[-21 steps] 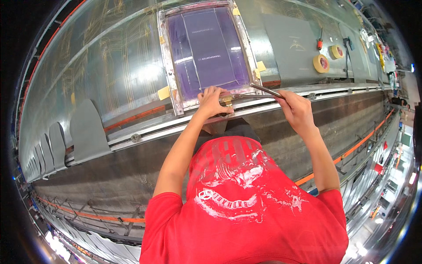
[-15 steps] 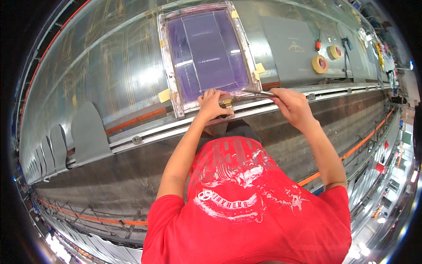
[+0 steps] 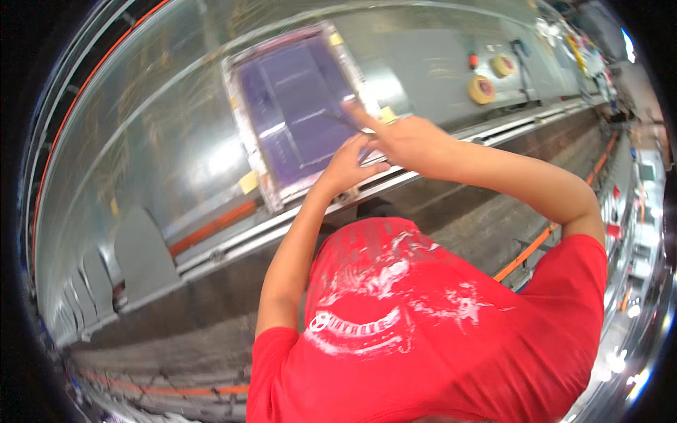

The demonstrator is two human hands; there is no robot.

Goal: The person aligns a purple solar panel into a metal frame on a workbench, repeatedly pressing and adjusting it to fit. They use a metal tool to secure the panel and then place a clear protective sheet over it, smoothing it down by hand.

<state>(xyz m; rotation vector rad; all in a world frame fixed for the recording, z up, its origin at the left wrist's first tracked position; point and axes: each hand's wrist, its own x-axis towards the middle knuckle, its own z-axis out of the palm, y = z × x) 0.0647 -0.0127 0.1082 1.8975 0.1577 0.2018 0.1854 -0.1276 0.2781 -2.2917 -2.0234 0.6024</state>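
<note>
Grey metal bench (image 3: 437, 63) is carrying a purple framed screen (image 3: 296, 113). Right hand (image 3: 405, 141) is pinching a thin dark tool (image 3: 345, 121) over its near corner; left hand (image 3: 349, 163) is resting curled on the frame edge, holding nothing visible. Tape rolls (image 3: 482, 89) are sitting well apart.

Bright overhead light throws white glare across the metal surface (image 3: 176, 148). Motion blur softens the whole view, most on the right hand (image 3: 412, 141). Fisheye bending curves straight edges toward a black rim
</note>
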